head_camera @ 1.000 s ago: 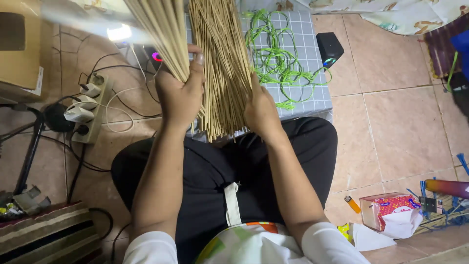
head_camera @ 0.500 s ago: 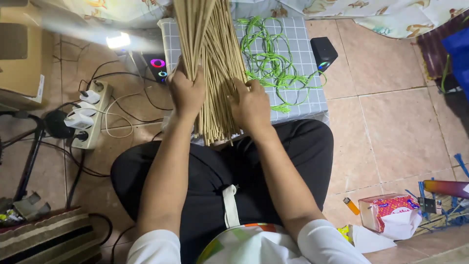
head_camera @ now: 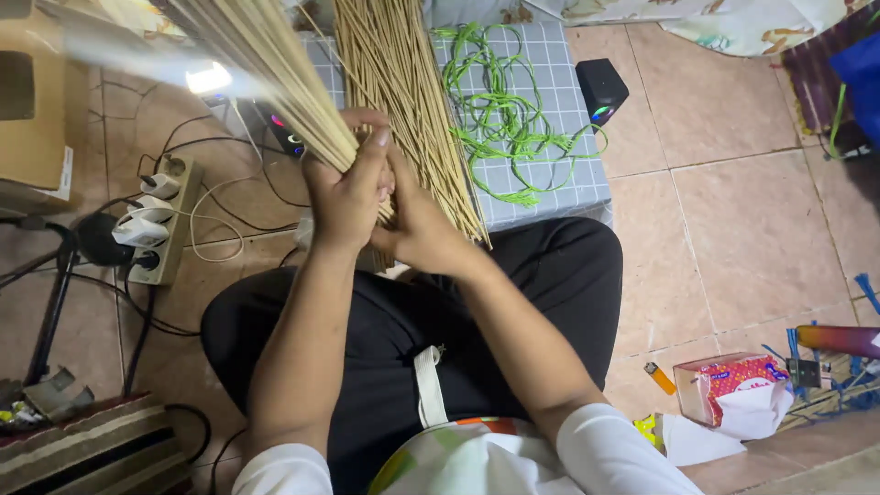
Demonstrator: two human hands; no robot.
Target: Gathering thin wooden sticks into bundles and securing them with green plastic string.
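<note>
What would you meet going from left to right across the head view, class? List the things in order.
White power strip with plugs → left hand gripping the bundle of thin tan sticks → tangled green plastic string → small black speaker → orange lighter → red tissue pack.

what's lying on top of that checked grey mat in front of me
On the checked grey mat lie a loose tangle of green string and a spread of thin pale sticks. The sticks and both hands, left hand and right hand, cover the mat's left part.
</note>
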